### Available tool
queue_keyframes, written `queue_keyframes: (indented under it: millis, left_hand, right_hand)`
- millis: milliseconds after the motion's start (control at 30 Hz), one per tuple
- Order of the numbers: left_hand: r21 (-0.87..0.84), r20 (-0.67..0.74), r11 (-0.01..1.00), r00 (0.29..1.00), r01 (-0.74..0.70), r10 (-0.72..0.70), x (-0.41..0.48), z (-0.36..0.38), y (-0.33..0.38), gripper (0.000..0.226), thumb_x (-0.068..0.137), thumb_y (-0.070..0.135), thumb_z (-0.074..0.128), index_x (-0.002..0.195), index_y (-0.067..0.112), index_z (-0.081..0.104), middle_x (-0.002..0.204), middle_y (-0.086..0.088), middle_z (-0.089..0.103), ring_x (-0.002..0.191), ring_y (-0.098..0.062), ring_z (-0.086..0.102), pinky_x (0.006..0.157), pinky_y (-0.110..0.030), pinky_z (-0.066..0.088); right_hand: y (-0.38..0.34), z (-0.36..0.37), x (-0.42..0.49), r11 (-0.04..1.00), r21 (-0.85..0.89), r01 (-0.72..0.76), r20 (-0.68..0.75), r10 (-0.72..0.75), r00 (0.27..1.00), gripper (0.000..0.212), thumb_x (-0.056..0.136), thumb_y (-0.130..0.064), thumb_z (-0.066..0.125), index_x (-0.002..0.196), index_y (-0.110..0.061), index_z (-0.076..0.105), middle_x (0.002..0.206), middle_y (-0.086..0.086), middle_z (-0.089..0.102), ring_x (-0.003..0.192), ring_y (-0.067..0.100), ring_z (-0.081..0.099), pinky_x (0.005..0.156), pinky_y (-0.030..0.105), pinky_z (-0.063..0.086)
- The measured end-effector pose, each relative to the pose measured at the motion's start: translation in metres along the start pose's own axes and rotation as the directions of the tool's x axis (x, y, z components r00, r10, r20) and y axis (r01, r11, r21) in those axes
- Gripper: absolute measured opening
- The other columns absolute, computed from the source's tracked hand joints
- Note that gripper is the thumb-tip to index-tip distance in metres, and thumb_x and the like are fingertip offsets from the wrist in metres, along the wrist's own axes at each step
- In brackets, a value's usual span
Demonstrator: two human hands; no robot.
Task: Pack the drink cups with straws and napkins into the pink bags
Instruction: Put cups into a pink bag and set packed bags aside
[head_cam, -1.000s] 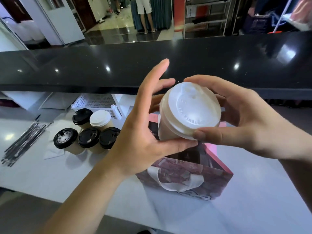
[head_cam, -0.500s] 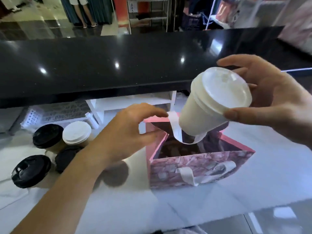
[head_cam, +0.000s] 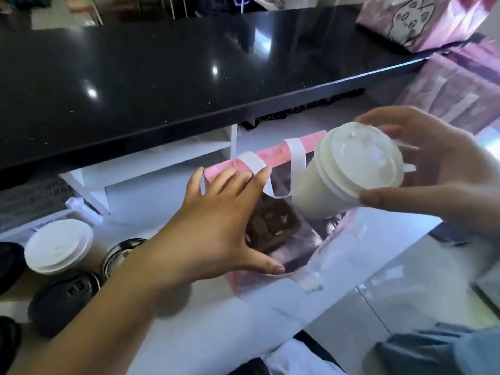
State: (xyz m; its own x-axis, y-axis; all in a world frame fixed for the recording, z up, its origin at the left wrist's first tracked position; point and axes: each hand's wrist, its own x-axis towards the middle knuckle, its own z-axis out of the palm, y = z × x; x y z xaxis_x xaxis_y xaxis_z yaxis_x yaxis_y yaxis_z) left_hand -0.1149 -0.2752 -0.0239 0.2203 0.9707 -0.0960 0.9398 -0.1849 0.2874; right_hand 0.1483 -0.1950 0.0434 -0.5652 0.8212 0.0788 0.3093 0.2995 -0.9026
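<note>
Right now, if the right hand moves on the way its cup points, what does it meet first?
Likely the white handle loop hanging inside the pink bag's mouth, beside the cup's base; depth is unclear.

head-worn view, angled forward-down, close above counter [head_cam: 216, 323]

An open bag [head_cam: 276, 153] stands on the table [head_cam: 243, 334] at centre frame. The left hand [head_cam: 216, 228] spans its mouth, with the fingers [head_cam: 259, 177] on the far rim and the thumb on the near rim. The right hand [head_cam: 446, 171] holds a lidded cup [head_cam: 338, 185] tilted over the right side of the mouth. A cluster of cups [head_cam: 58, 247] stands at lower left. A raised counter [head_cam: 135, 77] runs behind. Another bag [head_cam: 405, 20] stands on its upper-right end, and a stack of flat bags [head_cam: 446, 98] lies just below.
</note>
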Motion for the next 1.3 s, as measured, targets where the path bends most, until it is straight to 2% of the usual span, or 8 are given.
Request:
queue_keyframes:
  millis: [267,433,533,633,767,933,1133,1300]
  left_hand:
    - [-0.184,0.077,0.980,0.995,0.075,-0.062,-0.002,0.006,-0.004,0.147,0.045,0.093,0.059,0.152,0.036,-0.024,0.163,0.013,-0.022,0.142,0.001,-0.037,0.121,-0.045,-0.016]
    - [-0.240,0.102,0.968,0.993,0.079,-0.055,-0.001,0.004,-0.005,0.148,0.041,0.092,0.060,0.153,0.039,-0.021,0.157,0.027,-0.028,0.136,0.009,-0.040,0.124,-0.042,-0.009]
    - [-0.334,0.136,0.935,0.988,0.120,-0.078,-0.004,-0.002,-0.006,0.149,0.047,0.077,0.078,0.152,0.045,-0.022,0.153,0.035,-0.031,0.133,0.017,-0.038,0.120,-0.025,-0.011]
    - [-0.393,0.128,0.908,0.986,0.146,-0.104,-0.006,-0.006,-0.009,0.141,0.050,0.067,0.084,0.148,0.058,-0.017,0.148,0.045,-0.028,0.134,0.021,-0.030,0.115,-0.019,-0.005]
    - [-0.368,0.166,0.906,0.973,0.210,-0.158,-0.008,-0.009,-0.015,0.131,0.048,0.071,0.084,0.141,0.071,-0.008,0.147,0.044,-0.032,0.143,0.008,-0.028,0.121,-0.032,0.002]
    - [-0.203,0.222,0.958,0.962,0.203,-0.157,-0.007,-0.008,-0.015,0.142,0.046,0.080,0.077,0.150,0.054,-0.016,0.149,0.029,-0.043,0.131,0.011,-0.045,0.117,-0.027,-0.018]
    - [-0.257,0.236,0.941,0.958,0.221,-0.160,-0.006,-0.010,-0.015,0.146,0.045,0.078,0.079,0.150,0.052,-0.019,0.151,0.030,-0.039,0.134,0.011,-0.041,0.118,-0.027,-0.013]
    - [-0.263,0.245,0.940,0.957,0.219,-0.155,-0.003,-0.010,-0.018,0.152,0.042,0.081,0.079,0.153,0.046,-0.018,0.153,0.029,-0.038,0.134,0.013,-0.040,0.114,-0.019,-0.017]
  right_hand:
    - [0.009,0.035,0.016,0.973,-0.227,-0.049,0.281,0.114,0.953,0.075,0.061,-0.014,0.093,0.124,-0.034,0.056,0.115,-0.011,0.067,0.106,0.011,0.066,0.082,0.034,0.059]
    - [0.018,0.057,0.046,0.851,-0.520,0.077,0.366,0.141,0.920,0.074,0.060,-0.037,0.087,0.123,-0.046,0.048,0.116,-0.024,0.051,0.102,0.008,0.059,0.084,0.037,0.054]
    - [0.026,0.069,0.063,0.763,-0.612,0.210,0.440,0.108,0.892,0.081,0.064,-0.043,0.082,0.134,-0.041,0.042,0.124,-0.016,0.045,0.109,0.015,0.054,0.091,0.037,0.050]
    - [0.035,0.077,0.074,0.697,-0.608,0.382,0.600,0.088,0.795,0.085,0.068,-0.047,0.081,0.140,-0.038,0.036,0.130,-0.013,0.040,0.111,0.013,0.052,0.093,0.035,0.049]
    - [0.049,0.083,0.086,0.620,-0.593,0.513,0.702,0.086,0.707,0.087,0.069,-0.047,0.080,0.144,-0.033,0.037,0.142,-0.009,0.037,0.126,0.013,0.043,0.106,0.028,0.039]
    - [0.061,0.093,0.092,0.581,-0.628,0.518,0.666,0.057,0.744,0.090,0.068,-0.051,0.075,0.146,-0.029,0.036,0.140,-0.007,0.044,0.127,0.019,0.045,0.103,0.039,0.044]
    - [0.065,0.101,0.098,0.621,-0.604,0.501,0.635,-0.006,0.772,0.086,0.070,-0.049,0.075,0.146,-0.024,0.041,0.139,-0.004,0.047,0.121,0.018,0.051,0.099,0.027,0.040]
    - [0.071,0.111,0.103,0.614,-0.587,0.528,0.688,0.036,0.725,0.085,0.071,-0.040,0.069,0.150,-0.034,0.037,0.142,0.003,0.048,0.122,0.028,0.054,0.100,0.040,0.047]
